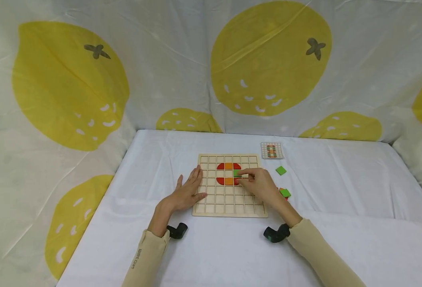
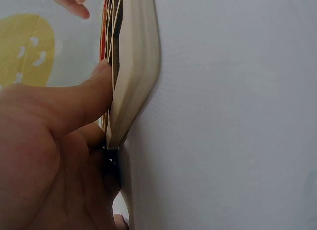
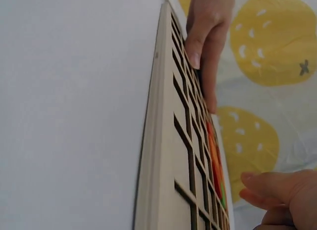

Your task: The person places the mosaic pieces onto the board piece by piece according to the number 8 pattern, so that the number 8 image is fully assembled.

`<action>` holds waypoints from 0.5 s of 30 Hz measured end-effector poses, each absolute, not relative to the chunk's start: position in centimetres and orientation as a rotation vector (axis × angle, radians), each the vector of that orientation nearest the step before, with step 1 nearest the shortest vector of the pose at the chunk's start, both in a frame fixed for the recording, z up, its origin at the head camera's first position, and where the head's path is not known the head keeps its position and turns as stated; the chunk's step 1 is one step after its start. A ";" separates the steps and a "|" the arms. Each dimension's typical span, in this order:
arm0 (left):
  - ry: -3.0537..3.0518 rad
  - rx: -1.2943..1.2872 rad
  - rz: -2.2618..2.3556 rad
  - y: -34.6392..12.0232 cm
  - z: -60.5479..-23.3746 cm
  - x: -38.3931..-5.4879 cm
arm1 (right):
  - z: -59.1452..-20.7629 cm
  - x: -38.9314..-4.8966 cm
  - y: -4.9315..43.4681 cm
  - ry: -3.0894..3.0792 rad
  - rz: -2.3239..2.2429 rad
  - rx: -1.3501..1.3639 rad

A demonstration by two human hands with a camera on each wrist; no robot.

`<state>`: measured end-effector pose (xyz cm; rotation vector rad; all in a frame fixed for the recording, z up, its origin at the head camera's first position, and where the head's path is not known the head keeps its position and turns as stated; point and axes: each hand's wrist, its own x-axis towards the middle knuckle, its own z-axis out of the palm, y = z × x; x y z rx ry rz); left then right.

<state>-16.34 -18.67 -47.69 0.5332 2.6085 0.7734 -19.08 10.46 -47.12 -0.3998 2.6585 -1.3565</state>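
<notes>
R hand (image 1: 261,184), ctr frame: tips close, can't tell grip; nudge might unseat green tile (image 1: 236,173). L hand (image 1: 186,194), thumb spread: if it slips, board (image 1: 230,208) may skid.

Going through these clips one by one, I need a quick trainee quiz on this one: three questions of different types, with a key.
1. Which hand rests on the left edge of the wooden grid board?
2. True or false: the pattern card lies on the board.
3. In the farthest filled row, the square tile between two rounded red tiles is: a) blue, b) orange, c) white.

Key: 1. The left hand. 2. False; it lies on the white tablecloth. 3. b.
</notes>
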 end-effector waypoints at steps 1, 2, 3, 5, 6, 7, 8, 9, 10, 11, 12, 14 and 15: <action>2.610 0.533 0.772 -18.6 -47.5 -16.3 | -47.0 -19.1 11.1 2.672 -1.353 -0.391; 2.612 0.531 0.768 -18.6 -47.3 -16.2 | -47.0 -19.1 11.8 2.687 -1.343 -0.382; 2.614 0.525 0.760 -18.6 -47.2 -16.2 | -47.0 -19.2 12.5 2.704 -1.333 -0.370; 2.615 0.518 0.747 -18.5 -47.0 -16.2 | -47.1 -19.3 14.0 2.737 -1.318 -0.344; 2.615 0.519 0.755 -18.5 -47.0 -16.2 | -47.1 -19.4 14.7 2.752 -1.302 -0.329; 2.616 0.518 0.751 -18.5 -47.0 -16.2 | -47.2 -19.5 15.4 2.764 -1.292 -0.314; 2.615 0.515 0.747 -18.6 -47.2 -16.2 | -47.3 -19.5 16.1 2.773 -1.279 -0.292; 2.614 0.515 0.747 -18.6 -47.4 -16.3 | -47.3 -19.5 16.7 2.784 -1.269 -0.273; 2.614 0.516 0.749 -18.6 -47.6 -16.4 | -47.4 -19.6 17.3 2.791 -1.260 -0.252; 2.615 0.518 0.751 -18.7 -47.9 -16.4 | -47.4 -19.5 17.8 2.800 -1.253 -0.229; 2.616 0.523 0.755 -18.7 -48.1 -16.5 | -47.4 -19.5 18.3 2.809 -1.246 -0.209; 2.620 0.525 0.754 -18.8 -48.4 -16.6 | -47.3 -19.5 19.1 2.826 -1.236 -0.167; 2.621 0.527 0.757 -18.9 -48.5 -16.6 | -47.3 -19.5 19.5 2.839 -1.228 -0.148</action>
